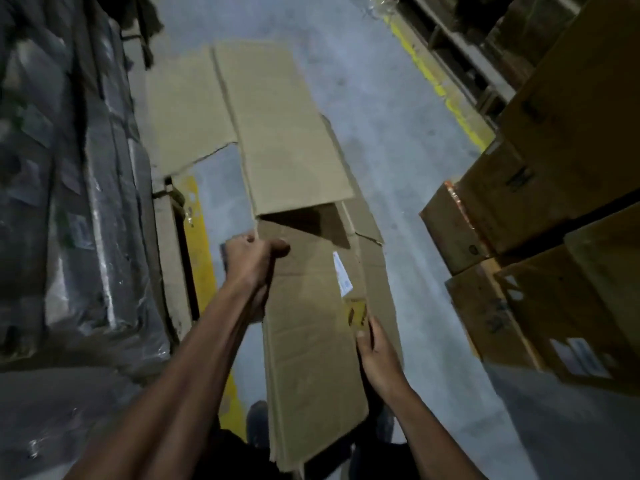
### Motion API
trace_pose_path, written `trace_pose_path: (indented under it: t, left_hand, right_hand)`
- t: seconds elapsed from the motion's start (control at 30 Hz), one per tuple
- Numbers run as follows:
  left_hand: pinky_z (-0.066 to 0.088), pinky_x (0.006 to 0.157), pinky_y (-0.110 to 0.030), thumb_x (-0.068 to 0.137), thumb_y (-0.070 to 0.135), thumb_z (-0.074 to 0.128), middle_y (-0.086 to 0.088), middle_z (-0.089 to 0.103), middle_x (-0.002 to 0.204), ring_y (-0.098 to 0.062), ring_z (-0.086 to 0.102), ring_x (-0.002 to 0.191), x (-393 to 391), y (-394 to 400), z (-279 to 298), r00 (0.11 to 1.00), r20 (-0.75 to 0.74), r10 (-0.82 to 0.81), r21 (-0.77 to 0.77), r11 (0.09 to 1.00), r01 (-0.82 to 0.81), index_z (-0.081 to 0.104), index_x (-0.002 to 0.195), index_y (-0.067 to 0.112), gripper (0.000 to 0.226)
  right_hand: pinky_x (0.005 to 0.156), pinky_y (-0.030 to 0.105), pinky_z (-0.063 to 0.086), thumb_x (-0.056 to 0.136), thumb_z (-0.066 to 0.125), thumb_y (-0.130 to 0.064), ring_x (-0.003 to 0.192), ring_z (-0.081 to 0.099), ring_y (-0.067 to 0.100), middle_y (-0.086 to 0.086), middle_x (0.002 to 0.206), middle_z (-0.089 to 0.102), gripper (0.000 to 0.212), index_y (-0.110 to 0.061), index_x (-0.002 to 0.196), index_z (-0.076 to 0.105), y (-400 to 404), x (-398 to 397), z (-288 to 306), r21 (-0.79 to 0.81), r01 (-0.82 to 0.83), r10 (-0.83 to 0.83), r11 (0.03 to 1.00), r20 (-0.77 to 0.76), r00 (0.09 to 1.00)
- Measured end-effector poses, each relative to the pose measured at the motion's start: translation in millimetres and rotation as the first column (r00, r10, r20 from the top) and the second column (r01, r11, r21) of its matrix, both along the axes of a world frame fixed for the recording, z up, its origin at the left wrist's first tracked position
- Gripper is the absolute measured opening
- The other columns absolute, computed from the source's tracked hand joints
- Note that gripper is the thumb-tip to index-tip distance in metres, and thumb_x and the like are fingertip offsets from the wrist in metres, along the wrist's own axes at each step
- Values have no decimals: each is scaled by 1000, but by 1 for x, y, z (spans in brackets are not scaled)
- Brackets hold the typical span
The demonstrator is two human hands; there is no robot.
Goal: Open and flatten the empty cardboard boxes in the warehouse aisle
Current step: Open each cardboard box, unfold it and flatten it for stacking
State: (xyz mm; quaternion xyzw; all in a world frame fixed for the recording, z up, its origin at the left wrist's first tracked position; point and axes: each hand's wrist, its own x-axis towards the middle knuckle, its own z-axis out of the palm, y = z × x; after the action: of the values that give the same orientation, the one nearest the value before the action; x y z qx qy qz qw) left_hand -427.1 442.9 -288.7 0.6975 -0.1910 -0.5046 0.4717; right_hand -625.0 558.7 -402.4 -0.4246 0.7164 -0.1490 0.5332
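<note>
Aisle layout, as we find it. Flattened box (311, 344) at centre, between our hands: left hand (251, 254) on its far left edge, right hand (375, 351) on its right edge. Beyond it, more flattened boxes (284, 133) on the floor (391, 140). Wrapped pallet stack (69, 202) to our left. Stacked cartons (540, 237) to our right, racking (460, 53) behind them.

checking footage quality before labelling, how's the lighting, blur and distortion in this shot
Head view: dim and grainy; wide-angle bend at the edges tilts the stacked boxes; wrapped pallet smeared by blur with small glare streaks; both hands and the held cardboard read clearly.
</note>
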Motion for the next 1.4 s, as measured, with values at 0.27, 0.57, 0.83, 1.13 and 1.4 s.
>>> trace_pose_path:
  t: [0.27,0.57,0.83,1.13,1.4]
  left_hand:
    - [58,77,-60,50,3,84,-23,71,106,-37,72,90,26,-56,148,979,-126,159,86,985,-149,65,113,-6,67]
    - [60,64,-42,82,6,65,-19,71,113,-34,72,94,34,-105,230,947,-275,166,107,984,-141,60,126,0,45]
    - [58,59,-41,93,17,63,-12,71,113,-28,71,99,55,-174,238,915,-350,202,187,972,-143,61,118,4,28]
    - [54,57,-35,98,17,59,-10,68,86,-23,67,75,80,-236,230,901,-416,124,228,973,-28,59,106,5,15]
    - [52,38,-28,102,18,52,-11,68,59,-19,66,45,72,-223,243,856,-510,85,162,987,-2,61,98,4,18]
  right_hand:
    - [100,54,50,81,82,-33,122,57,35,16,140,54,86,-13,150,34,-17,-50,186,402,683,-792,610,333,511]
    - [61,44,62,87,70,-8,85,75,33,19,106,74,36,-6,123,66,-100,-62,308,586,614,-788,529,608,97]
    - [72,41,60,93,60,0,66,74,25,14,77,75,10,-4,91,69,-198,-31,334,454,681,-744,574,637,202]
    - [69,40,59,94,57,2,57,72,26,16,71,73,9,2,99,64,-274,19,334,444,728,-794,523,565,225]
    - [45,42,58,96,53,3,49,69,29,17,61,70,9,0,95,61,-315,54,328,524,740,-841,421,531,102]
